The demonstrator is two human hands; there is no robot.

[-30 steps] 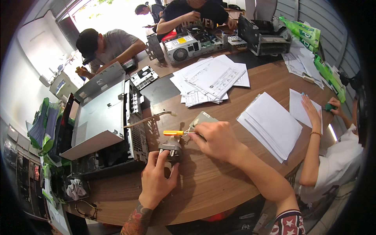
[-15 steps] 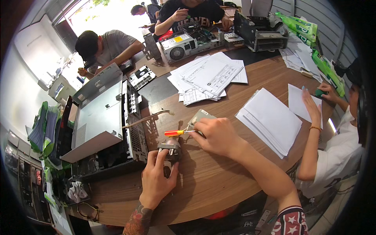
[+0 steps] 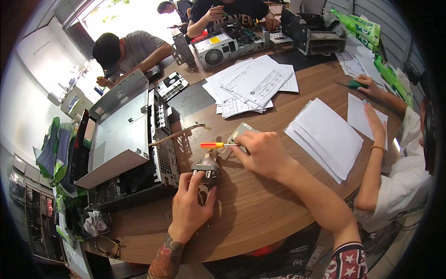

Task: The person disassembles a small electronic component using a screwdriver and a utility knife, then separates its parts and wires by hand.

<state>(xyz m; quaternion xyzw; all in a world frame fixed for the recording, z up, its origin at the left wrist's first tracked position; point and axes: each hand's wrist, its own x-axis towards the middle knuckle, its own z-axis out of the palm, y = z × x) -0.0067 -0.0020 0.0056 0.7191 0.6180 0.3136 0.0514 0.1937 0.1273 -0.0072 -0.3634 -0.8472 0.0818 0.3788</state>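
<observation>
On my feed, the right hand pinches a screwdriver by its shaft. My left hand clasps a dark metal part on the tabletop.

Red-yellow screwdriver is held by its shaft, handle pointed left. Grey-black part is touched just nearer, pale prongs exposed.

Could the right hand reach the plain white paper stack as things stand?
Probably yes: only tabletop separates the right hand from the plain white paper stack, though it seems occupied with the screwdriver.
</observation>
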